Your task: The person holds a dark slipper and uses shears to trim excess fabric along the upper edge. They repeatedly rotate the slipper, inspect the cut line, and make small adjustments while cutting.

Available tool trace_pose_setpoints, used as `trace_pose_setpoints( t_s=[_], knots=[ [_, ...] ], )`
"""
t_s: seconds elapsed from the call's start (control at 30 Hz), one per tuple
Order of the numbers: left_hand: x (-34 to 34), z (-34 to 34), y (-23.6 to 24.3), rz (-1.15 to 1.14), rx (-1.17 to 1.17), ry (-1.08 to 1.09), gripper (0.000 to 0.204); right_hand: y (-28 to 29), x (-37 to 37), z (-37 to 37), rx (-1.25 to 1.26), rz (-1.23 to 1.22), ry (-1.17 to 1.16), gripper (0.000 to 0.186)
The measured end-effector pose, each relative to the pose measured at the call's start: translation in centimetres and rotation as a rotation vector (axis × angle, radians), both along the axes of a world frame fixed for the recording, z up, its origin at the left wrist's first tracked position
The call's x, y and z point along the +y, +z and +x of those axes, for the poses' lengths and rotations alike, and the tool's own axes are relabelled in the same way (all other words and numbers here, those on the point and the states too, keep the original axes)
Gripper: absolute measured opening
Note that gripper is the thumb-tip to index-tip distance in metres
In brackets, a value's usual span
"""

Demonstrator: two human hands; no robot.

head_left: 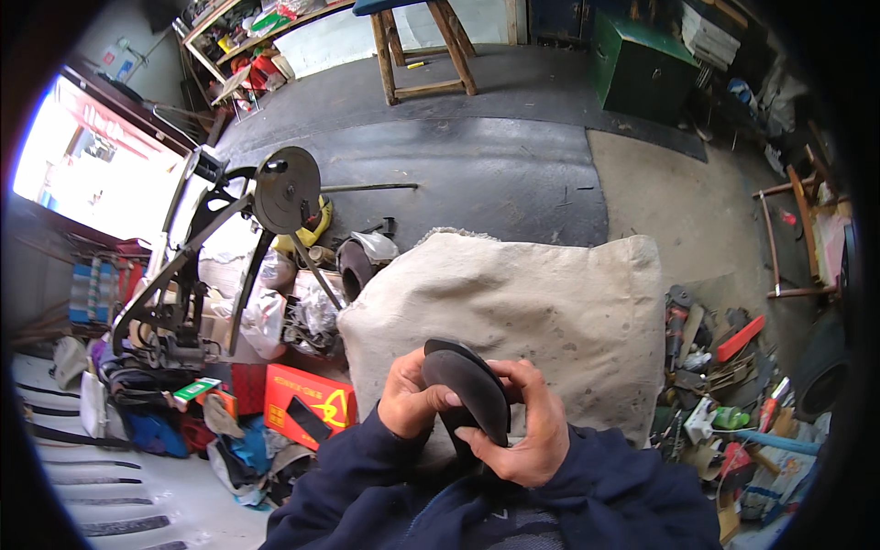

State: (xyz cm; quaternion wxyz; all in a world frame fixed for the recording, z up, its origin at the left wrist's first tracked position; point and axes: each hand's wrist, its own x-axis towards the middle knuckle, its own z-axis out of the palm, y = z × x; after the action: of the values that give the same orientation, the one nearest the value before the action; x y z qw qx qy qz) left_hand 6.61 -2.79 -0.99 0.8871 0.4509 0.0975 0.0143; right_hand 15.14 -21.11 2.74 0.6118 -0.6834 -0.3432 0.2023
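My left hand (pixel 410 396) and my right hand (pixel 527 426) both grip a black shoe sole (pixel 469 385), curved and held on edge between them. My left thumb presses across its side, my right fingers wrap its lower end. The sole sits just above a beige cloth (pixel 513 302) spread over my lap. Dark blue sleeves cover both forearms.
A black hand-cranked stitching machine with a round wheel (pixel 286 190) stands at left among bags and a red box (pixel 310 398). Tools and scraps lie in a heap at right (pixel 724 385). A wooden stool (pixel 423 46) and green metal box (pixel 642 66) stand far across the dark mat.
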Motion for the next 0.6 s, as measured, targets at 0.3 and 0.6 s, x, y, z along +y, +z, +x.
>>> trace_pose_setpoints(
  t_s=[0.3, 0.6],
  knots=[
    [0.9, 0.4, -3.2, -0.078, 0.037, 0.120, 0.037, -0.8, -1.4, 1.8, 0.447, 0.142, 0.079, 0.067],
    [7.1, -1.2, -8.3, -0.033, -0.025, 0.294, 0.054, -2.8, -6.7, 7.5, 0.525, 0.442, -0.326, 0.054]
  ],
)
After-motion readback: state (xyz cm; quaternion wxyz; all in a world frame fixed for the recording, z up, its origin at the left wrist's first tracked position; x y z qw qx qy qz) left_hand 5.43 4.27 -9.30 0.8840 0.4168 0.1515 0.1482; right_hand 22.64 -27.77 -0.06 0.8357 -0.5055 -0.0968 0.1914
